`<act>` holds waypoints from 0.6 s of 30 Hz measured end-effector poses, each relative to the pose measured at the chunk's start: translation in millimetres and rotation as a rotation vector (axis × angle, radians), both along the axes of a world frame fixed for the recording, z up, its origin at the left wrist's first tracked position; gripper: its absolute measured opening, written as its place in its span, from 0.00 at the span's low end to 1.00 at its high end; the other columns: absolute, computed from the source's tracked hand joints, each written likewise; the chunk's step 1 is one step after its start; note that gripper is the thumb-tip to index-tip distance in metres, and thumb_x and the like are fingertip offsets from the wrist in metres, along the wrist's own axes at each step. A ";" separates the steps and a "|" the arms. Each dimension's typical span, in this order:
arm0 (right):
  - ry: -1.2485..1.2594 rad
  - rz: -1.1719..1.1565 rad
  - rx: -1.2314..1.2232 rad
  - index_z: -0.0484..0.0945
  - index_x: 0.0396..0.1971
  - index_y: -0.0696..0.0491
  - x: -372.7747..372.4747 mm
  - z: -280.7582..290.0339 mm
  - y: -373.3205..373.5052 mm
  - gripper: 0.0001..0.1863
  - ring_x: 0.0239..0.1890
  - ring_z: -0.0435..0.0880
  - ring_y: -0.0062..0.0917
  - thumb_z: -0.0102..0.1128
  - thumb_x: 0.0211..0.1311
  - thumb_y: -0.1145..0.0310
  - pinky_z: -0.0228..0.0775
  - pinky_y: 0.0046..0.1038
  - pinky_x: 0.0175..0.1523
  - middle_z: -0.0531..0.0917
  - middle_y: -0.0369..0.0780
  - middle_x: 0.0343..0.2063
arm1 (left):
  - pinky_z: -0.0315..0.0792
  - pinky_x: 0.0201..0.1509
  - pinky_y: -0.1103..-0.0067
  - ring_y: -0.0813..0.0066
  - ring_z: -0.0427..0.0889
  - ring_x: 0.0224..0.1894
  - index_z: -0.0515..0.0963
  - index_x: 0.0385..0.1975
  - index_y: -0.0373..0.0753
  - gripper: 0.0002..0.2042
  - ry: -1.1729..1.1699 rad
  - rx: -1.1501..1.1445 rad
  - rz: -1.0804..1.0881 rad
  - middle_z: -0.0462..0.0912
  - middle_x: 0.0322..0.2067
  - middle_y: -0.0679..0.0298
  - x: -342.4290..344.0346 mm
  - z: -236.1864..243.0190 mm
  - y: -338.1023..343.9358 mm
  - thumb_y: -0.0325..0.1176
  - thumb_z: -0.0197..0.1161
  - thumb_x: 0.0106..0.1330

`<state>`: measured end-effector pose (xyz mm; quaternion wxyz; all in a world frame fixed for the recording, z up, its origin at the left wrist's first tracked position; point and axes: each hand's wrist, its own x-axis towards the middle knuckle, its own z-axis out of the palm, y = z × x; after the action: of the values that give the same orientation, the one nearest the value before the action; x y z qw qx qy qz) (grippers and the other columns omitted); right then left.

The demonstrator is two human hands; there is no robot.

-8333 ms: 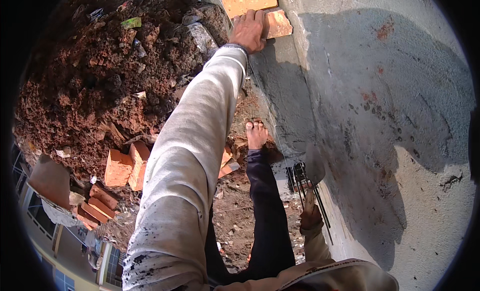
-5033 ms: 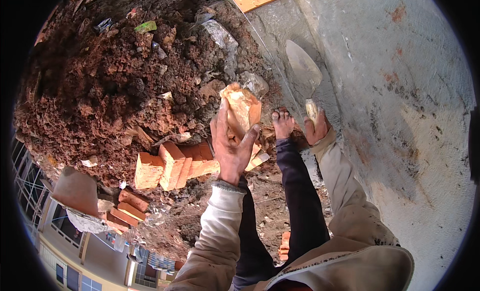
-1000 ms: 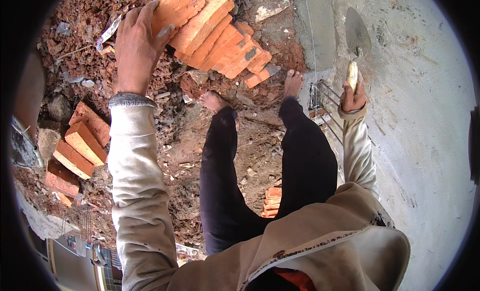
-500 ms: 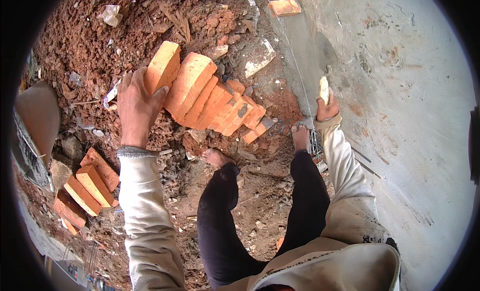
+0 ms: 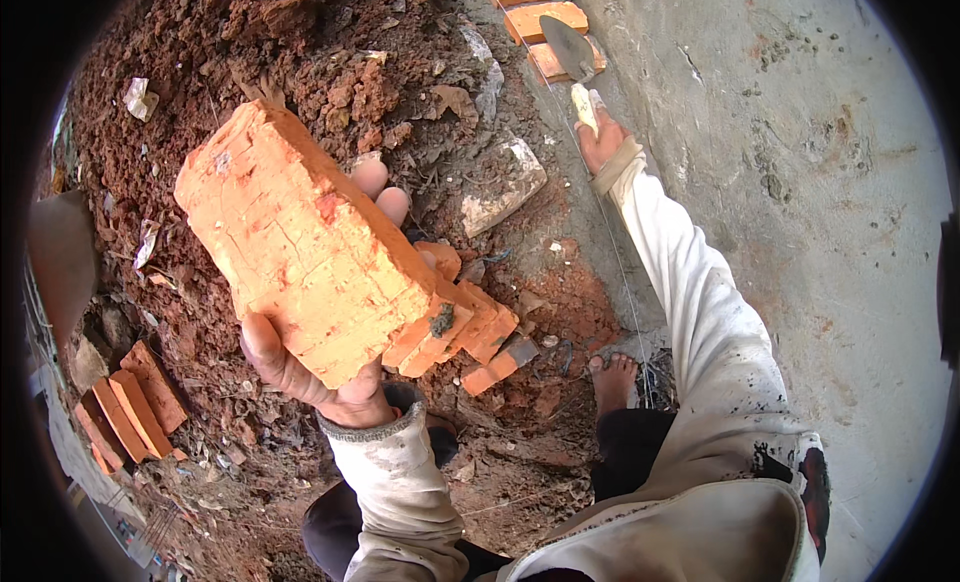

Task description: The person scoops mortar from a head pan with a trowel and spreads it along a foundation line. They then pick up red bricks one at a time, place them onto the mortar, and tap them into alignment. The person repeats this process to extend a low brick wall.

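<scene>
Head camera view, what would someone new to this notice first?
The orange brick in the left hand, left of centre, stands out most. Next comes the trowel in the right hand, upper right of centre, its blade overlapping the row of bricks near the top. Reddish-brown soil fills much of the left.

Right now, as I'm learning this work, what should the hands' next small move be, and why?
Probably bring the held brick toward the near end of the brick row: the left hand grips it, and the right hand has the trowel at that end.
</scene>
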<state>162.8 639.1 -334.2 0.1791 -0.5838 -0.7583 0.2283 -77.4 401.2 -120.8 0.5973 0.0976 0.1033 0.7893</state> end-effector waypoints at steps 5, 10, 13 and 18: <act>0.097 0.098 0.055 0.64 0.55 0.61 14.3 1.8 15.8 0.29 0.43 0.77 0.49 0.49 0.54 0.62 0.67 0.39 0.51 0.76 0.59 0.39 | 0.60 0.58 0.55 0.49 0.62 0.58 0.57 0.59 0.38 0.28 -0.078 -0.078 0.066 0.60 0.57 0.48 61.6 -57.0 43.9 0.45 0.51 0.62; 0.164 0.082 0.066 0.67 0.51 0.62 39.7 9.1 44.3 0.26 0.41 0.78 0.49 0.49 0.54 0.64 0.68 0.40 0.48 0.78 0.57 0.35 | 0.70 0.51 0.66 0.63 0.75 0.47 0.65 0.52 0.34 0.23 0.234 -0.239 0.032 0.73 0.47 0.56 108.2 -85.5 98.2 0.40 0.52 0.60; 0.251 0.045 0.051 0.70 0.48 0.62 54.4 27.7 35.2 0.22 0.40 0.78 0.49 0.50 0.54 0.64 0.68 0.39 0.47 0.79 0.56 0.34 | 0.75 0.40 0.78 0.76 0.76 0.33 0.63 0.41 0.32 0.19 0.674 -0.460 0.123 0.73 0.33 0.60 116.3 -110.9 135.6 0.29 0.62 0.52; 0.037 0.122 0.024 0.70 0.49 0.63 72.4 3.9 71.0 0.23 0.45 0.76 0.49 0.51 0.55 0.65 0.67 0.38 0.50 0.77 0.58 0.39 | 0.74 0.41 0.80 0.75 0.77 0.35 0.64 0.42 0.29 0.29 1.292 -0.552 0.131 0.74 0.34 0.59 128.0 -144.1 210.6 0.30 0.71 0.41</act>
<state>235.2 710.0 -330.2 0.1856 -0.5299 -0.7918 0.2405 50.6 611.9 -264.9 0.3709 0.3852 0.6392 0.5527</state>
